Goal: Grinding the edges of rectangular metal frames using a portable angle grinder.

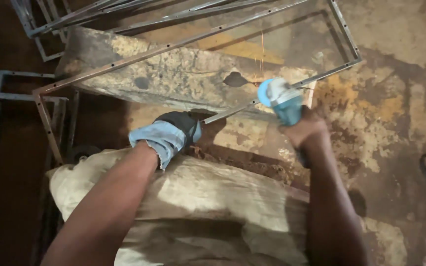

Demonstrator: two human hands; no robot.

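- Head view: stained, patchy concrete floor (400, 74) under all items.
- Worn grey stone slab (173, 74) lies on the floor and carries the work.
- Large rectangular frame of thin perforated steel bar (139, 55) rests across the slab; its near bar runs between both hands.
- More grey steel frames (20, 98) are stacked at left.
- Pale cloth sack (213, 197) lies over the lap.
- Left hand (166, 135), in a blue and black glove, is closed on the near bar.
- Right hand (304, 127), bare, grips a blue angle grinder (279, 98), disc touching the bar.
- Orange sparks (258, 61) rise from the contact point.
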